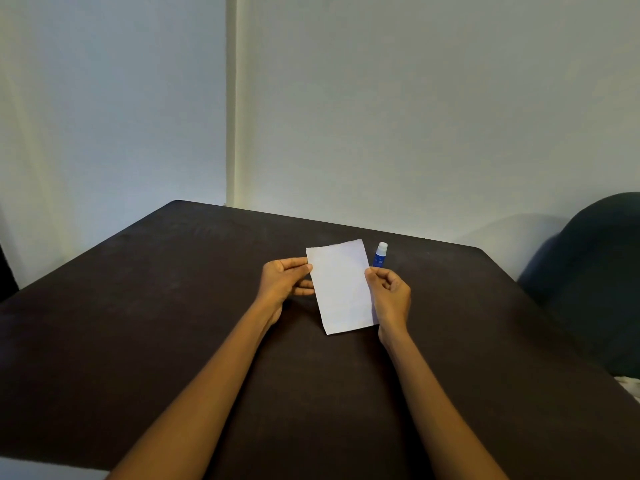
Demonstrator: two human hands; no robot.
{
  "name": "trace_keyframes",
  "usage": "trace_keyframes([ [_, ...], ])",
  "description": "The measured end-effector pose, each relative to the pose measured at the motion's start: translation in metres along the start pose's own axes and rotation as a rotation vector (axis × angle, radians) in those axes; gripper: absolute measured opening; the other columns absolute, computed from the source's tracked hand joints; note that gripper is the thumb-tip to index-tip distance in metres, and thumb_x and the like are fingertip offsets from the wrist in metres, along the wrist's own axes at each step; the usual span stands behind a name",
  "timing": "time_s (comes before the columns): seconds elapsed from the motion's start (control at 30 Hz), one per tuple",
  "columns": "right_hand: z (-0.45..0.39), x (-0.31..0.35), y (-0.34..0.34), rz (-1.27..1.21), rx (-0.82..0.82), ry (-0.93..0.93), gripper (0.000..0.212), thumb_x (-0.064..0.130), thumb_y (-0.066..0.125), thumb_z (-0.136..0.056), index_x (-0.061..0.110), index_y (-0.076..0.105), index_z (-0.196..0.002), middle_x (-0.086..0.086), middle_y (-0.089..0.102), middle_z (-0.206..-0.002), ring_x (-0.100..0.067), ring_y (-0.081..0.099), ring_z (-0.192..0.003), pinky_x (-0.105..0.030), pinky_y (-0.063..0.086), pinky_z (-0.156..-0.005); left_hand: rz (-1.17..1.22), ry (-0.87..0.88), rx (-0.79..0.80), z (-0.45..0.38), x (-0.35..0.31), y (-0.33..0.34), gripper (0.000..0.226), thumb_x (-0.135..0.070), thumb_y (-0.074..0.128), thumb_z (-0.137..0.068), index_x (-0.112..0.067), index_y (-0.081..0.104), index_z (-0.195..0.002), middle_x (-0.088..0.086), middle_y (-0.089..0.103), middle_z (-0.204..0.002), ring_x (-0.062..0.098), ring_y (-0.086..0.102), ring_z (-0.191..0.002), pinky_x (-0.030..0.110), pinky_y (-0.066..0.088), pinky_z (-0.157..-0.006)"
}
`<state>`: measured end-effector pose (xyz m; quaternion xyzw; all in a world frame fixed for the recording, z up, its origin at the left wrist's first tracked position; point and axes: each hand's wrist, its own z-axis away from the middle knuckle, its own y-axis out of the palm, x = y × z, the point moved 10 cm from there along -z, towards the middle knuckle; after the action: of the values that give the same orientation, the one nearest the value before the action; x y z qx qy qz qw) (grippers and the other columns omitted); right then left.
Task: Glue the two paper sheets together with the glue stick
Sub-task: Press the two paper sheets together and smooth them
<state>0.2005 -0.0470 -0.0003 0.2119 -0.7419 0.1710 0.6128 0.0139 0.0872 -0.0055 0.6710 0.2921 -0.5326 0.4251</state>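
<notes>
A white paper sheet [341, 287] is held above the dark table [173, 323], its long side running away from me. My left hand [285, 280] pinches its left edge near the top, thumb on the upper face. My right hand [389, 294] pinches its right edge. I cannot tell whether one sheet or two stacked sheets are between my fingers. A blue glue stick [380, 254] with a white cap stands upright on the table just behind my right hand, apart from it.
The table's far edge runs close behind the glue stick, with a pale wall [415, 116] beyond. A dark rounded chair back [595, 271] stands past the table's right edge.
</notes>
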Motion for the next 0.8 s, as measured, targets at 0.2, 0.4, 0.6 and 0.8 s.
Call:
trace_keyframes([
  [0.2, -0.001, 0.0, 0.0, 0.007, -0.001, -0.018, 0.013, 0.026, 0.065, -0.086, 0.033, 0.061, -0.076, 0.017, 0.062, -0.083, -0.004, 0.06, -0.081, -0.012, 0.039, -0.064, -0.009, -0.004, 0.006, -0.001, 0.002, 0.0, 0.015, -0.006, 0.063, -0.086, -0.008, 0.068, -0.099, 0.009, 0.074, -0.084, 0.015, 0.069, -0.058, 0.026, 0.059, -0.055],
  [0.4, -0.006, -0.003, 0.004, 0.018, 0.057, -0.011, 0.016, 0.029, 0.067, -0.085, 0.028, 0.061, -0.1, 0.014, 0.059, -0.093, -0.003, 0.057, -0.085, -0.014, 0.041, -0.071, 0.003, 0.015, 0.0, -0.001, -0.001, -0.001, 0.013, -0.005, 0.062, -0.086, -0.012, 0.069, -0.095, 0.007, 0.074, -0.084, 0.015, 0.07, -0.06, 0.026, 0.059, -0.055],
  [0.6, -0.003, -0.009, 0.012, 0.123, 0.285, 0.088, 0.021, 0.041, 0.069, -0.08, 0.022, 0.068, -0.09, 0.012, 0.068, -0.092, -0.003, 0.064, -0.081, -0.014, 0.045, -0.062, 0.058, 0.016, -0.025, -0.001, -0.003, -0.005, 0.014, -0.007, 0.062, -0.086, -0.01, 0.068, -0.099, 0.005, 0.074, -0.082, 0.012, 0.069, -0.058, 0.025, 0.057, -0.053],
  [0.8, -0.002, 0.003, -0.005, 0.074, 0.12, 0.026, 0.01, 0.034, 0.069, -0.082, 0.025, 0.067, -0.079, 0.004, 0.071, -0.086, -0.011, 0.066, -0.082, -0.025, 0.053, -0.064, 0.027, 0.023, 0.08, 0.005, -0.008, 0.01, 0.029, -0.032, 0.058, -0.089, -0.016, 0.062, -0.112, 0.007, 0.073, -0.096, 0.018, 0.071, -0.066, 0.027, 0.058, -0.054],
])
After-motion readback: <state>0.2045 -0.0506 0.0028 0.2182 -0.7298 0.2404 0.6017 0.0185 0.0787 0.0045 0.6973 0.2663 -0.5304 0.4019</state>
